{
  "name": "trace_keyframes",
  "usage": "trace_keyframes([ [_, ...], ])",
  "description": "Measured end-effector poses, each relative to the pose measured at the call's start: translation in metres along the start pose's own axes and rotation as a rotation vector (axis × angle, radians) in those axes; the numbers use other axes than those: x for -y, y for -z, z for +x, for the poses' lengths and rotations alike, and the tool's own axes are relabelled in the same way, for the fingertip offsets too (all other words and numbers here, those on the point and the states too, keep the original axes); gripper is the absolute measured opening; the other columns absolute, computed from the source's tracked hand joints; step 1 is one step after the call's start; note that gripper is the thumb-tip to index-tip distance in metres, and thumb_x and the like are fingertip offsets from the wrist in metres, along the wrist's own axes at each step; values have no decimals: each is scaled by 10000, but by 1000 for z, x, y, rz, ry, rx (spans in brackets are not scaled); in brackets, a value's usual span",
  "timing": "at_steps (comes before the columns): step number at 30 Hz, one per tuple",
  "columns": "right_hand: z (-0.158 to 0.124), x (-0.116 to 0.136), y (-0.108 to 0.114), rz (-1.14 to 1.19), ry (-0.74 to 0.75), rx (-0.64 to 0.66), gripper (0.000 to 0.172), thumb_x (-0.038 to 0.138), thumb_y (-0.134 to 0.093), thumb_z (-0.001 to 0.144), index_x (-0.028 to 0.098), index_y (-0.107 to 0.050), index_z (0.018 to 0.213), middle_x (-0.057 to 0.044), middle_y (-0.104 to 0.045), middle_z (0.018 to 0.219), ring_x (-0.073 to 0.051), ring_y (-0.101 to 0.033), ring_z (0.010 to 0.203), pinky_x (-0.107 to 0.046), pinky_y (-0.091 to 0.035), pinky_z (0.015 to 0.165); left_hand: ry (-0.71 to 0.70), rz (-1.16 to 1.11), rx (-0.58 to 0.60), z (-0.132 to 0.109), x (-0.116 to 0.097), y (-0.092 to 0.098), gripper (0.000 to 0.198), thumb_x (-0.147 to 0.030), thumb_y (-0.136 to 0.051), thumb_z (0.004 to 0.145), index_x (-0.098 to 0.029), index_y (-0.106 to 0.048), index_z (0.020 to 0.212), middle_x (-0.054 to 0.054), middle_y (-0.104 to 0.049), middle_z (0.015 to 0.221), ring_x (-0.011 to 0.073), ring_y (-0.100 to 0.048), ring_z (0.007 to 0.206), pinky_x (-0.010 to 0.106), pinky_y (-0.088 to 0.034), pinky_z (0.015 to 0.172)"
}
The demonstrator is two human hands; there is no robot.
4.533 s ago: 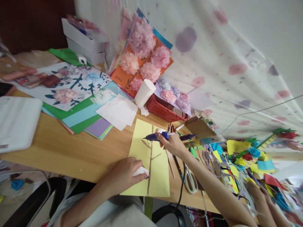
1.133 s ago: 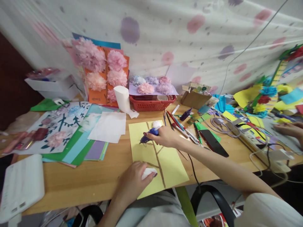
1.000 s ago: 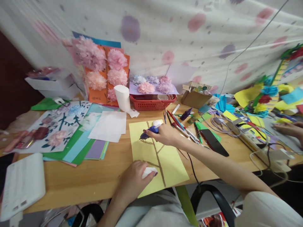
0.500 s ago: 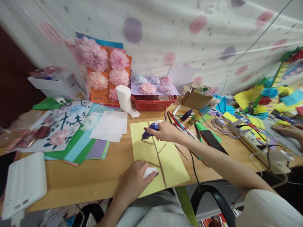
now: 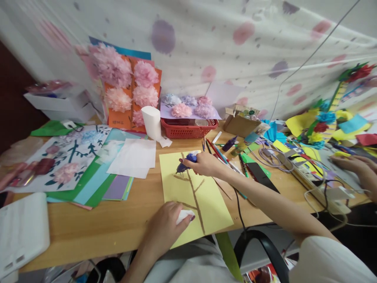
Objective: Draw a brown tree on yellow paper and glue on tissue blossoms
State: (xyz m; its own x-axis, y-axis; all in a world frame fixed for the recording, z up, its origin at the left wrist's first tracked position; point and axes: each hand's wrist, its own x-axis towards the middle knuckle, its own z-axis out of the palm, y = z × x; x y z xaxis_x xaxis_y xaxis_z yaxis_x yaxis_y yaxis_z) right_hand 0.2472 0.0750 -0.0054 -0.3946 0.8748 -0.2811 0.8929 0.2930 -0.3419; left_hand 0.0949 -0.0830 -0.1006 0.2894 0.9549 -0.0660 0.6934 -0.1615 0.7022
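Gripping a blue glue gun [image 5: 182, 168] in the right hand [image 5: 206, 164], pointing it down over a short brown line [image 5: 181, 178] on the yellow paper [image 5: 213, 206], laid flat on the table [image 5: 97, 228]. Clasping a wad of white tissue [image 5: 183, 215] in the left hand [image 5: 167, 222], at the paper's left edge, apart from the right one.

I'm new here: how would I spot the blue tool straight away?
On the wooden desk, in front of the red basket, lies a yellow sheet with brown branch-like lines. Over the sheet's far half, the right hand grips the blue tool, tip pointing downward. Unlike the dark pointed bottle beside the pens, it is held in a hand.
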Motion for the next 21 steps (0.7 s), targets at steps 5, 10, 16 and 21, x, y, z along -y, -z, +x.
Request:
trace_keyframes([
  [5, -2, -1, 1, -20, -10, -26, 746, 798, -308, 834, 183, -639, 572, -27, -637, 539, -133, -568, 497, -249, -356, 500, -20, 5, -9, 1, 0, 0, 276, -414, -485, 938, -204, -552, 771, 36, -649, 860, 220, -609, 895, 311, -415, 741],
  [10, -2, 0, 2, 13, 7, 15, 726, 789, -335, 834, 187, -628, 552, -19, -634, 526, -129, -571, 494, -251, -370, 513, -15, -2, -1, 1, -1, 1, 272, -416, -487, 940, -207, -554, 778, 34, -651, 867, 219, -610, 907, 307, -418, 747],
  [16, -4, -2, 2, -3, 7, 10, 724, 797, -333, 828, 188, -649, 595, -24, -652, 559, -131, -571, 498, -259, -356, 498, -11, 20, -9, 1, 1, -1, 269, -414, -481, 941, -207, -553, 786, 41, -651, 865, 224, -612, 902, 312, -419, 741],
  [21, -5, 0, 1, 20, 5, 17, 725, 799, -326, 828, 192, -626, 567, -19, -648, 547, -129, -567, 488, -259, -367, 502, -10, 7, -7, 1, 0, 0, 271, -417, -478, 941, -206, -570, 800, 39, -659, 876, 222, -610, 910, 315, -429, 757],
])
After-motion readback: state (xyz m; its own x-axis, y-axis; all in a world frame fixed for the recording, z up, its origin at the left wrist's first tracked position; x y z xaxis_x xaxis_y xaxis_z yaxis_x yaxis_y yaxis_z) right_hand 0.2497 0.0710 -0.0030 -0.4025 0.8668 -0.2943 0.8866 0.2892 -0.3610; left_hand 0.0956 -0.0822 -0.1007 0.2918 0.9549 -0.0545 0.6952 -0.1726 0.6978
